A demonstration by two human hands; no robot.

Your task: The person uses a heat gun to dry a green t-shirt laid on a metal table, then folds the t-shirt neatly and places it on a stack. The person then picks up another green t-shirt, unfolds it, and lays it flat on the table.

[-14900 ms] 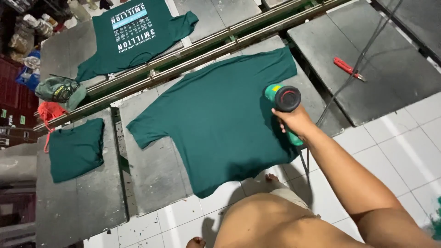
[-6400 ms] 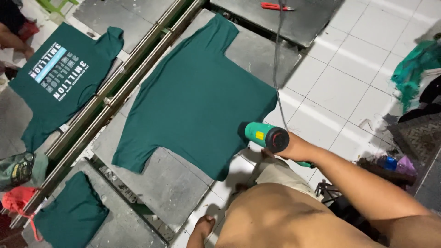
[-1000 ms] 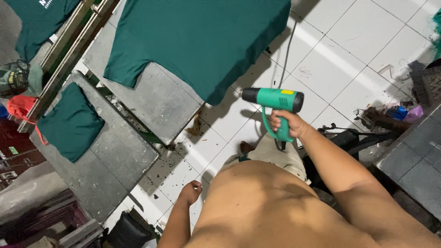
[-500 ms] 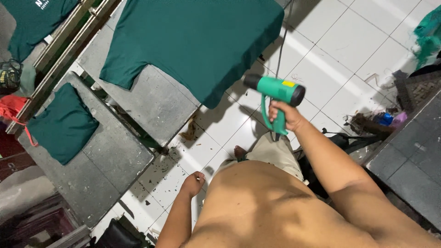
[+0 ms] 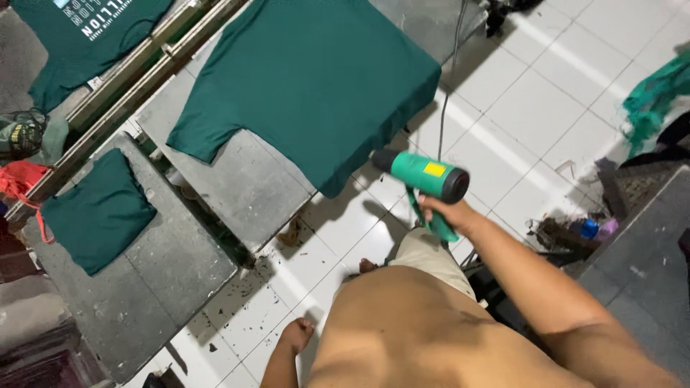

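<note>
Right hand [image 5: 449, 213], fingers closed around a green heat gun [image 5: 420, 174] at centre frame, aims toward a green shirt [image 5: 309, 79] on the table [image 5: 244, 190]; lingering could scorch fabric. Left hand [image 5: 296, 334] hangs empty, fingers loosely curled.

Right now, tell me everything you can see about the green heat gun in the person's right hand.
The green plastic heat gun has a barrel-shaped body with a dark nozzle end pointing left, a black rear cap and a yellow label on its side. Its green pistol handle drops down into the right hand, which grips it. It is held level above the white tiled floor, its nozzle just off the hem corner of the plain green T-shirt, not touching it. A thin grey cord runs up behind the gun.
</note>
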